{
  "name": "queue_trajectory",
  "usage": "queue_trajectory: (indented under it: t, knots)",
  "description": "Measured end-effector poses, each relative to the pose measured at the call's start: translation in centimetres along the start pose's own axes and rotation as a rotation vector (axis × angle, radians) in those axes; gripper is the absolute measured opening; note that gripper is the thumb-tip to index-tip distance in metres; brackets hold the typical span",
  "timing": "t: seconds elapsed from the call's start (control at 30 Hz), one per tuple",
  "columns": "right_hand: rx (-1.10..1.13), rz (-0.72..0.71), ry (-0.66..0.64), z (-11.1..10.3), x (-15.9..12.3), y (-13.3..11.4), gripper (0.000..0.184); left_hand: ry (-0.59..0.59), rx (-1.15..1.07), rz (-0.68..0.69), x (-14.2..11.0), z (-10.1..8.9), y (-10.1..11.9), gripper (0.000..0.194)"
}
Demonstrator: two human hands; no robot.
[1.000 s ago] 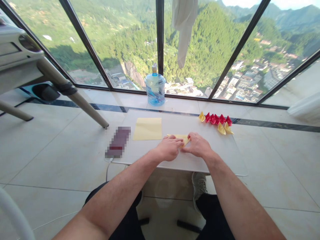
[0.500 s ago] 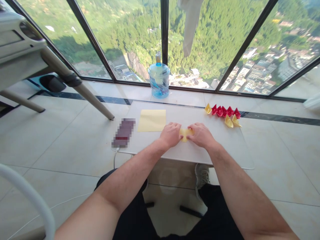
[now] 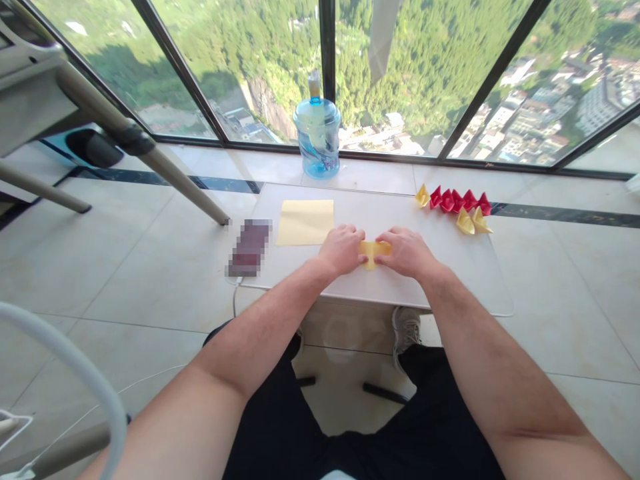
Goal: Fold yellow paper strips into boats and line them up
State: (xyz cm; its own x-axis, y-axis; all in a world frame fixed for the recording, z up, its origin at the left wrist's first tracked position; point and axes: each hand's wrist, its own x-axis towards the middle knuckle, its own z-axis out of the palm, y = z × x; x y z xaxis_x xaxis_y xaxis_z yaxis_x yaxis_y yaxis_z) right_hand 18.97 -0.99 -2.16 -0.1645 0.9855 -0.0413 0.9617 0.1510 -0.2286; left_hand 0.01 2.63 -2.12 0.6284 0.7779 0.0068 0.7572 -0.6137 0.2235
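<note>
Between my two hands is a small folded piece of yellow paper (image 3: 370,253), close above or on the low white table (image 3: 345,283). My left hand (image 3: 343,249) pinches its left side with thumb and fingers. On the right side, my right hand (image 3: 404,252) grips it the same way. The paper's outer ends are hidden behind the fingers. A flat yellow paper sheet (image 3: 306,223) lies to the left of my left hand. Folded red paper boats (image 3: 459,200) stand in a row at the table's far right, with yellow paper boats (image 3: 467,221) beside them.
A blurred-out dark phone-like object (image 3: 249,248) lies at the table's left, a white cable (image 3: 236,297) running from it. A blue water jug (image 3: 319,140) stands by the window. Metal chair-like legs (image 3: 175,177) are at left, and a curved white bar (image 3: 87,373) at lower left.
My left hand has gone from pressing flat on the paper to pinching its left side. The fold now sits between both hands. The view has tilted downward.
</note>
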Motion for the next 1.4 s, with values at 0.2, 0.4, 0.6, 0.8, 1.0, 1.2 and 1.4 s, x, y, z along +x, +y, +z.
queue_trajectory:
  t: [0.2, 0.4, 0.6, 0.8, 1.0, 1.2, 1.4]
  knots:
    - [-0.003, -0.018, 0.014, -0.1, -0.1, -0.2, 0.035, -0.002, 0.005, 0.006, -0.1, 0.0, 0.1, 0.037]
    - [0.025, -0.04, 0.035, 0.0, -0.1, 0.0, 0.037, 0.02, -0.003, 0.011, -0.1, 0.1, -0.1, 0.042]
    - [0.051, -0.069, 0.072, 0.2, -0.1, 0.1, 0.033, 0.015, -0.028, 0.017, -0.1, 0.1, -0.1, 0.034]
    - [0.062, -0.086, 0.097, 0.5, 0.2, 0.1, 0.017, 0.046, -0.068, 0.025, 0.1, 0.2, 0.0, 0.028]
    - [0.121, -0.087, 0.067, 1.3, 0.8, 1.2, 0.009, 0.021, -0.181, -0.01, 0.7, 0.9, -1.0, 0.019]
    - [0.174, -0.032, 0.051, 1.0, 0.5, 3.2, 0.007, -0.02, -0.225, -0.026, 0.5, 0.6, -2.0, 0.018]
    - [0.197, 0.028, 0.015, 0.7, 0.6, 4.0, 0.007, -0.06, -0.186, -0.065, 0.5, 0.3, -2.3, 0.017]
